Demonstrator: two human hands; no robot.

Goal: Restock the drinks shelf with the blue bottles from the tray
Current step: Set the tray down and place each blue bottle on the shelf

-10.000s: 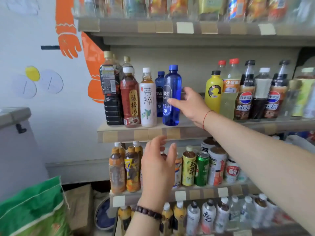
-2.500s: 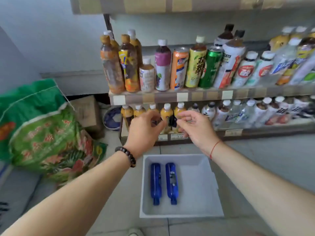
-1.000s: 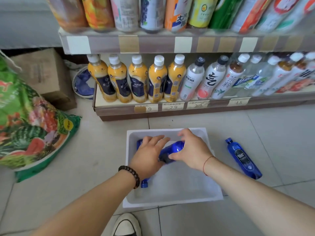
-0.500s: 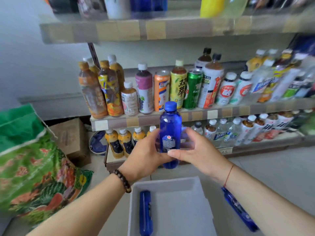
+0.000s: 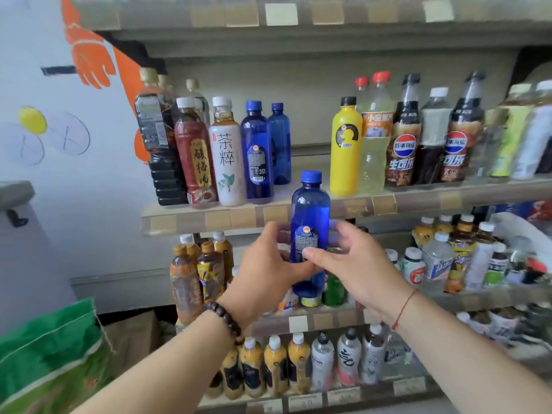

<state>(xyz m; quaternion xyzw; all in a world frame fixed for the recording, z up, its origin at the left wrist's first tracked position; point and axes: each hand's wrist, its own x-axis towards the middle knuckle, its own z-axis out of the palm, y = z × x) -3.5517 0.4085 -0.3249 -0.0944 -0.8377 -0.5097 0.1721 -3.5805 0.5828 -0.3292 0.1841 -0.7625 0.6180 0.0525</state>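
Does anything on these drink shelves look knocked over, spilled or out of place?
Nothing spilled or toppled. The only irregular spot is a gap on the shelf between the two blue bottles and the yellow bottle; the left hand and right hand hold a third blue bottle upright.

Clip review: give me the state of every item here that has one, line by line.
held blue bottle: upright, capped, gripped in front of the shelf
left hand: grips held blue bottle low down
right hand: grips it, thumb on label
front shelved blue bottle: upright, capped
rear shelved blue bottle: upright, capped
yellow bottle: upright, capped, shelved
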